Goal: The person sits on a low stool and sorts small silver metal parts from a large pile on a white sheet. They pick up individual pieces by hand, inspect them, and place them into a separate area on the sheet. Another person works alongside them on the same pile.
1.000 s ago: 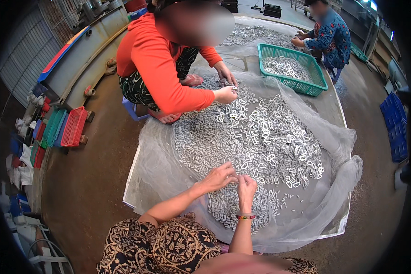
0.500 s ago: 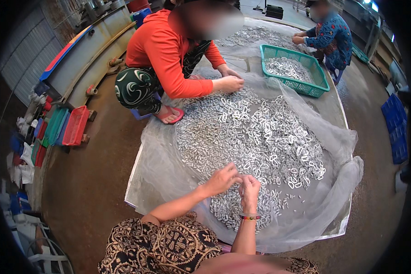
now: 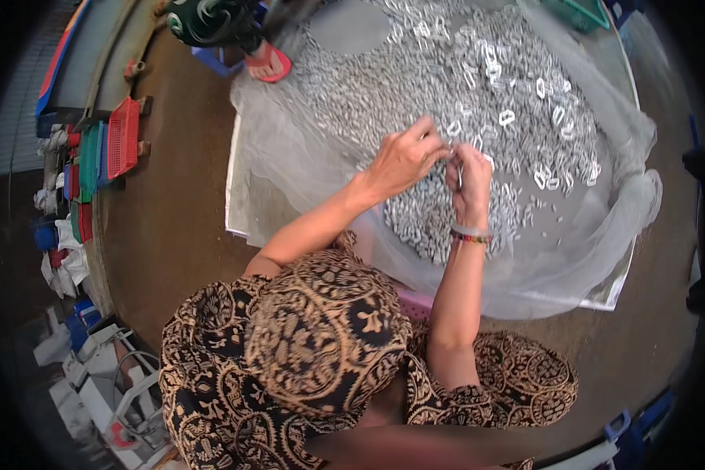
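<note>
Above a spread of small silver metal pieces [image 3: 345, 98], my two hands meet fingertip to fingertip. My left hand [image 3: 402, 159] is closed in a pinch, and my right hand [image 3: 471, 178] is closed beside it. A tiny piece shows at their fingertips, too small and blurred to name. In my right hand's curled fingers there is a dark, shiny edge that I cannot make out. Several pale elongated metal rings [image 3: 507, 117] lie loose among the pieces beyond my hands. Under my wrists sits a nearer heap of silver pieces [image 3: 419, 223].
Sheer white netting [image 3: 560, 274] lies beneath the pieces, bunched along the right. A co-worker's foot in a pink sandal [image 3: 270, 64] rests at the far left edge. A green basket [image 3: 583, 14] stands far right; a red basket [image 3: 123, 139] stands left.
The view has tipped down toward my lap, so both co-workers are mostly out of the picture. My hands stay together at the fingertips over the pieces.
</note>
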A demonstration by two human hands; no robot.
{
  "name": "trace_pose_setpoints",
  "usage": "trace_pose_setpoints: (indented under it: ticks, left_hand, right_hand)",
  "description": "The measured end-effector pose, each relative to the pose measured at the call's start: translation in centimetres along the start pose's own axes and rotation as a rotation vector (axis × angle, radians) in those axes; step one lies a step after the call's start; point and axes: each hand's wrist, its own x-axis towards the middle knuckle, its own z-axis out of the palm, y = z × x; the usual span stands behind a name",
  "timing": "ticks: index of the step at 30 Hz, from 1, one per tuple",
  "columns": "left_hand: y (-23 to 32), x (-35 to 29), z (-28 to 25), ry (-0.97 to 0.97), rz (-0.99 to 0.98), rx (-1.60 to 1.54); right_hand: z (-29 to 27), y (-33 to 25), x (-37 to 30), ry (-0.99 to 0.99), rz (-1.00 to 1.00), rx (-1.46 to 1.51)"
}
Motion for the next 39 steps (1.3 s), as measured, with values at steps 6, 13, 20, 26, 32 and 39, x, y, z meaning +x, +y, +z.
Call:
trace_pose_setpoints:
  ticks: [6, 13, 20, 26, 32, 39]
  left_hand:
    - [-0.4, 0.4, -1.2, 0.000, -0.121, -0.184]
    - [-0.9, 0.2, -1.2, 0.059, -0.085, -0.264]
    - [-1.0, 0.7, -2.1, -0.092, -0.776, -0.905]
    - [0.0, 0.8, -0.6, 0.063, -0.339, -0.287]
    - [-0.3, 0.8, -1.0, 0.074, -0.489, -0.443]
    - [-1.5, -0.8, -1.9, -0.083, -0.789, -0.998]
  right_hand:
    - [1.7, 0.3, -0.5, 0.078, 0.052, 0.100]
    - [3.0, 0.6, -0.3, 0.088, 0.141, 0.156]
    - [3.4, 0.1, -0.6, -0.025, -0.189, -0.338]
    - [3.1, -0.1, -1.0, 0.074, -0.569, -0.841]
    - [3.6, 0.6, -1.6, 0.053, -0.570, -0.780]
    - [2.6, 1.2, -0.9, -0.064, -0.353, -0.608]
